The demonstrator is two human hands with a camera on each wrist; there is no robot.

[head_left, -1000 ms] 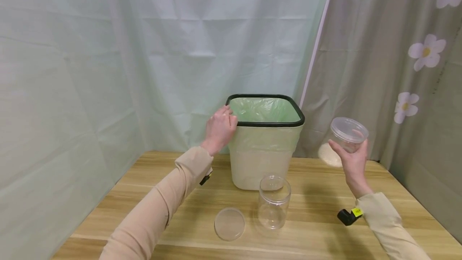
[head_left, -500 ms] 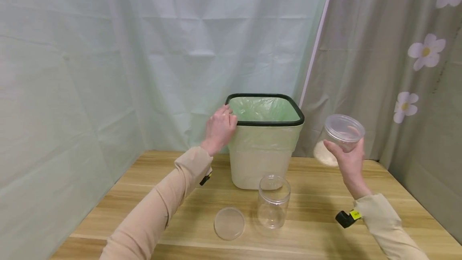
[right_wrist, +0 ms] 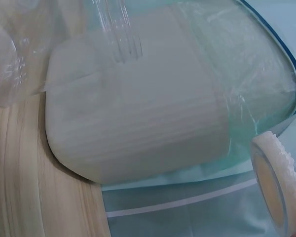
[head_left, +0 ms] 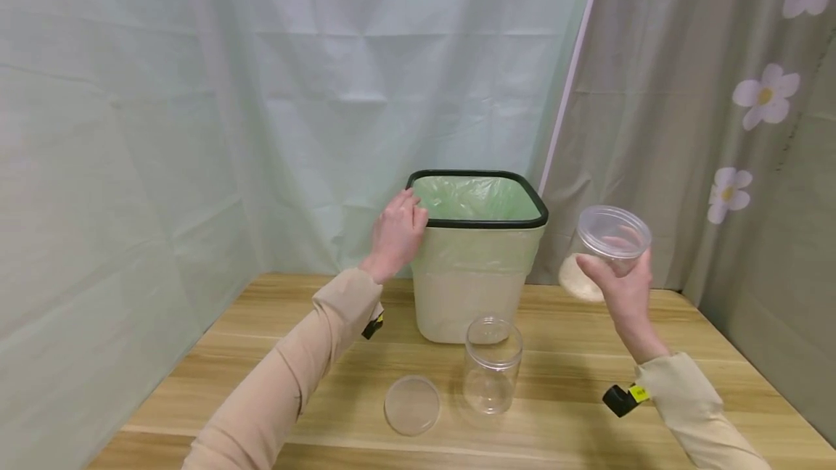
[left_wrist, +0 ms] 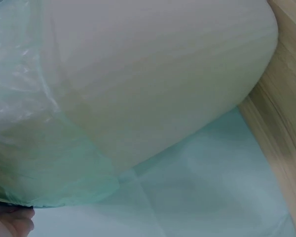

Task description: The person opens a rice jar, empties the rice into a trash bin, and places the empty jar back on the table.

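Note:
My left hand (head_left: 397,232) grips the black rim (head_left: 486,224) of a white trash bin (head_left: 466,289) at its left front corner. A thin green liner bag (head_left: 480,196) is folded over the bin's edge. To the right of the bin, my right hand (head_left: 630,297) holds a clear jar (head_left: 604,236) above the table, tilted. White grains (right_wrist: 281,173) lie in its bottom, seen close in the right wrist view. Whether a lid covers this jar I cannot tell. In the left wrist view only some fingertips (left_wrist: 15,222) show at the rim.
A second clear jar (head_left: 493,376) stands upright without a lid on the wooden table (head_left: 313,419), in front of the bin. Left of it lies a round clear lid (head_left: 412,405). Pale curtains (head_left: 392,93) hang behind and at both sides.
My right hand has brought the jar of white grains slightly left, nearer the bin, and a little up. The left hand keeps its place on the rim.

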